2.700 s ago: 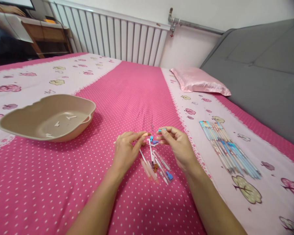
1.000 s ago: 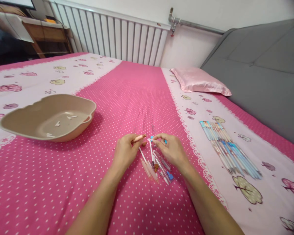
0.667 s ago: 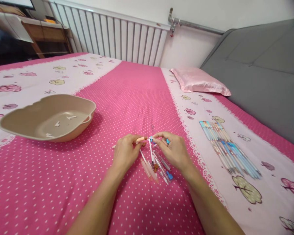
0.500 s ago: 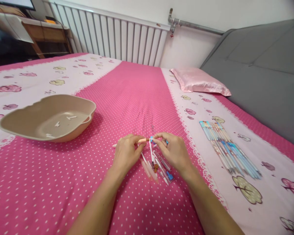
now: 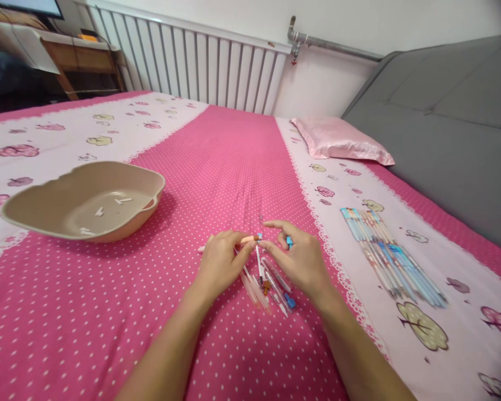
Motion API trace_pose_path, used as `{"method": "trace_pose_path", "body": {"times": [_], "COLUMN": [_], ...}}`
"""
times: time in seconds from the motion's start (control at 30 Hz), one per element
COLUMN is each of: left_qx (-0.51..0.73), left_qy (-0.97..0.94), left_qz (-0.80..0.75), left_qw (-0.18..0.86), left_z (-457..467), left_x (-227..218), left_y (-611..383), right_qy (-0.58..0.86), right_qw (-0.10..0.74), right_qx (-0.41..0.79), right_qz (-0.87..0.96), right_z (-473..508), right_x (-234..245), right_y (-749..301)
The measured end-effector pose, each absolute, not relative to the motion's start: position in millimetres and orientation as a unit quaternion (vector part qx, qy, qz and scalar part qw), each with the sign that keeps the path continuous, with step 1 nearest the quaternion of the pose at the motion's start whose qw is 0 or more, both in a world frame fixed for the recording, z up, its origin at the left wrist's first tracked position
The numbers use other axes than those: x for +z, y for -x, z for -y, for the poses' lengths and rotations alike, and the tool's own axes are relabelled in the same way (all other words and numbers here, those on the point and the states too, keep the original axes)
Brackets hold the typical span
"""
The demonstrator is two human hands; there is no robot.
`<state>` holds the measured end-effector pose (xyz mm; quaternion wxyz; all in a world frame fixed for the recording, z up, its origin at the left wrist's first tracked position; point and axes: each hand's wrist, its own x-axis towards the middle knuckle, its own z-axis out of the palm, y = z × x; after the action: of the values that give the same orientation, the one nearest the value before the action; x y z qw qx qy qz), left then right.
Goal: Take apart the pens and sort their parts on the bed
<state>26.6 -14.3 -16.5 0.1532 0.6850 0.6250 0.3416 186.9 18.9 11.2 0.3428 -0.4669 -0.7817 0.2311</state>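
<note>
My left hand [image 5: 222,257] is closed around a slim pen; its peach barrel [image 5: 247,239] sticks out between thumb and fingers. A pale end pokes out behind that hand. At the pen's right tip is a small blue bit [image 5: 259,236], with my right thumb close to it. My right hand [image 5: 299,253] has its index finger stretched forward, while its other fingers curl around a small blue piece [image 5: 289,241]. Below and between the hands lie loose pen parts [image 5: 278,284]: clear tubes, pinkish barrels, a white refill [image 5: 259,263], a brown piece [image 5: 266,287] and another blue piece [image 5: 290,301].
On the left stands a beige basin [image 5: 67,214] with several small white bits inside. Rows of pens [image 5: 394,256] lie on the right of the pink dotted bedspread [image 5: 242,145]. Farther back are a pink pillow [image 5: 340,139], a grey headboard [image 5: 442,106] and a radiator [image 5: 192,55].
My right index finger has lifted off the pen's tip and now stretches forward, opening the earlier pinch. The left hand keeps its hold on the pen.
</note>
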Motion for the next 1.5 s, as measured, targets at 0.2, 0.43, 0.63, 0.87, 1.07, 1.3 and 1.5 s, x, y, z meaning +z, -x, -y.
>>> {"method": "trace_pose_path", "body": {"times": [0.2,0.43,0.63,0.87,1.07,1.3,1.5], "left_qx": [0.358,0.351,0.351,0.351,0.363,0.364,0.357], "left_qy": [-0.675,-0.677,-0.680,-0.679,-0.673,-0.677,-0.684], "left_qz": [-0.623,-0.626,-0.624,-0.624,-0.620,-0.616,-0.614], "left_qw": [0.169,0.162,0.159,0.162,0.174,0.172,0.166], "left_z": [14.2,13.7,13.9,13.7,14.1,13.8,13.8], "left_x": [-16.7,-16.4,-16.8,-17.0,-16.9,-18.2,-18.0], "left_y": [-26.0,-25.8,-25.5,-25.0,-25.3,-25.1,-25.0], "right_qy": [0.424,0.402,0.369,0.397,0.425,0.401,0.400], "right_qw": [0.328,0.373,0.395,0.385,0.373,0.392,0.396], "right_qx": [0.575,0.611,0.584,0.581,0.573,0.583,0.571], "right_qz": [0.618,0.571,0.606,0.597,0.594,0.588,0.598], "right_z": [-18.4,-19.9,-21.3,-20.9,-17.9,-17.1,-19.2], "right_x": [14.2,17.0,11.0,16.6,19.4,18.5,14.9], "right_y": [-191.8,-187.8,-190.1,-190.1,-190.4,-187.8,-187.7]}}
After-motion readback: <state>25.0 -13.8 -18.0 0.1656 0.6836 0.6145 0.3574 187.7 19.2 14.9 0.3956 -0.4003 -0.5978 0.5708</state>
